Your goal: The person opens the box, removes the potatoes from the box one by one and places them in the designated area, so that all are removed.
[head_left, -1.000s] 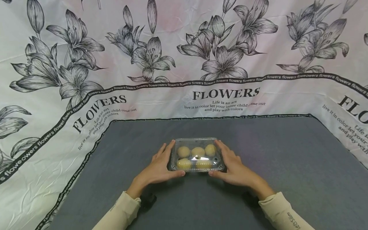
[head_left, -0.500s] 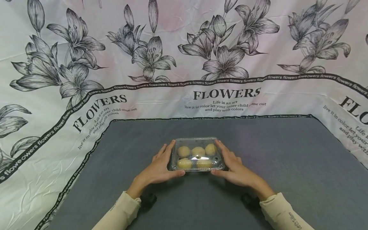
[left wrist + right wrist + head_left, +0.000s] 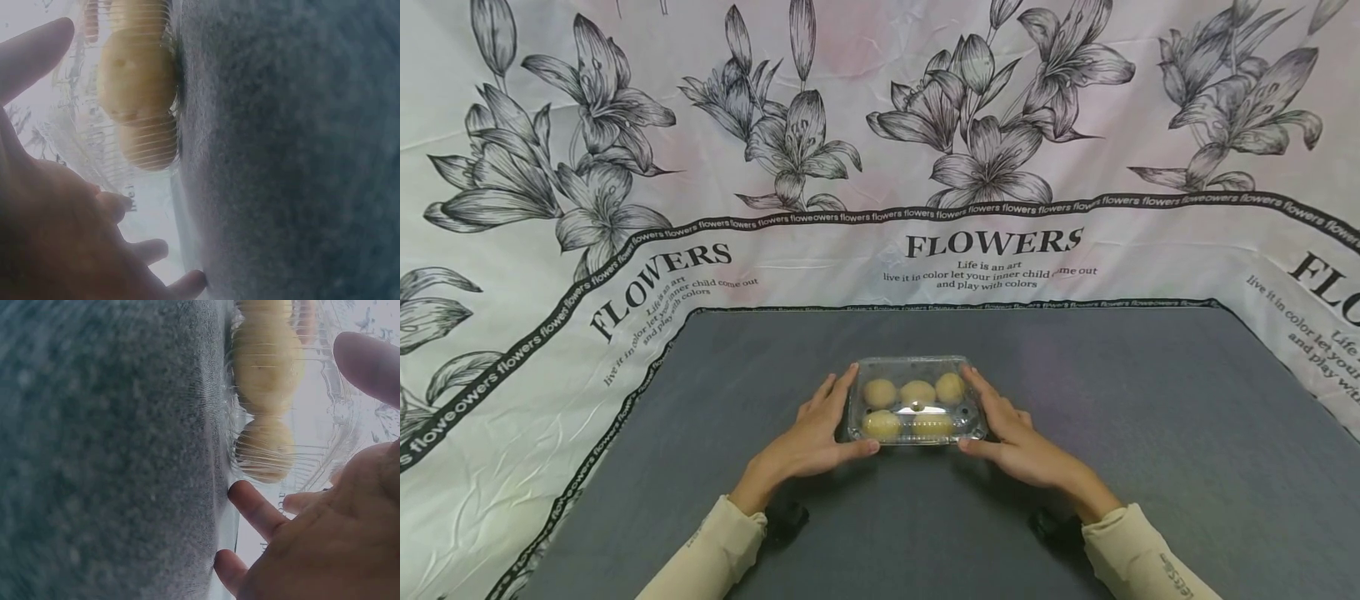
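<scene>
A clear plastic clamshell box [image 3: 917,371] with its lid down stands on the grey table, and several round, yellow, potato-like things [image 3: 917,394] lie inside it. At its left side is my left hand [image 3: 820,433], fingers extended along the wall and thumb at the near corner. My right hand [image 3: 1015,433] mirrors this on the right side. In the left wrist view, the thumb [image 3: 37,53] is spread from the other fingers. Fairly straight fingers [image 3: 256,509] reach beside the ribbed wall in the right wrist view, their tips close to the tabletop. Firm contact is hard to tell.
The box rests on a grey tabletop [image 3: 760,358] that stretches around it. Behind and at the sides hangs a white cloth [image 3: 820,267] printed with flowers and lettering. Dark small objects [image 3: 788,523] show beneath the wrists.
My right thumb has slid slightly to the right along the box's near edge, and the left thumb has shifted a little left. The box has stayed nearly still.
</scene>
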`<state>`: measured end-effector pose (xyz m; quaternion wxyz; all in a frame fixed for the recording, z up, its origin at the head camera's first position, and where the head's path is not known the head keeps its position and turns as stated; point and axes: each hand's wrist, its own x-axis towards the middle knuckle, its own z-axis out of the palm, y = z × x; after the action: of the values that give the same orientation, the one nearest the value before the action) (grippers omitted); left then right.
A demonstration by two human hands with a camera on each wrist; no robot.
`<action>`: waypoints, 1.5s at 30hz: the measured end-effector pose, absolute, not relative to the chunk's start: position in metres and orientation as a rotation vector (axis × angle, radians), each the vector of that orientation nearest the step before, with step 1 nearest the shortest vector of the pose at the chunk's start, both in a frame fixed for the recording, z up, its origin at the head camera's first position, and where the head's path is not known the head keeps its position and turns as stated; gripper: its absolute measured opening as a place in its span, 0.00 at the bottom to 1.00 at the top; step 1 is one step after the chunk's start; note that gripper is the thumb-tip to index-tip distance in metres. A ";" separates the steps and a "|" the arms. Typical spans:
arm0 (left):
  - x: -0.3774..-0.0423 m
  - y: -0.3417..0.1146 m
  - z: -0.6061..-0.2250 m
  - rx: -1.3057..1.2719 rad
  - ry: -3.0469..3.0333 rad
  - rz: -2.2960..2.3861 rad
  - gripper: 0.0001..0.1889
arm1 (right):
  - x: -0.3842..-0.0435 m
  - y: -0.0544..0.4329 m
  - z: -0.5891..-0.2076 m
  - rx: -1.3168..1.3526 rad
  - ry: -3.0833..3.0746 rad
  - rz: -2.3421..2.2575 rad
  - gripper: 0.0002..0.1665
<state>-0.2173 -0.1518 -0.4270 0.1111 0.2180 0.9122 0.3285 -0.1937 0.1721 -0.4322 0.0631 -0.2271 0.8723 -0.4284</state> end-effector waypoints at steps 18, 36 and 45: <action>-0.217 -0.151 -0.429 0.611 2.716 0.936 0.59 | -0.192 0.160 -0.438 -0.641 2.855 -1.263 0.56; -0.217 -0.152 -0.429 0.560 2.708 0.955 0.58 | -0.192 0.162 -0.438 -0.626 2.811 -1.377 0.52; -0.219 -0.152 -0.429 0.592 2.743 0.976 0.57 | -0.193 0.163 -0.441 -0.648 2.901 -1.374 0.52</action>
<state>-0.2191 -0.1524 -0.4292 0.0851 0.1986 0.9199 0.3274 -0.1930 0.1632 -0.4413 -0.0666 -0.1976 0.8839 -0.4187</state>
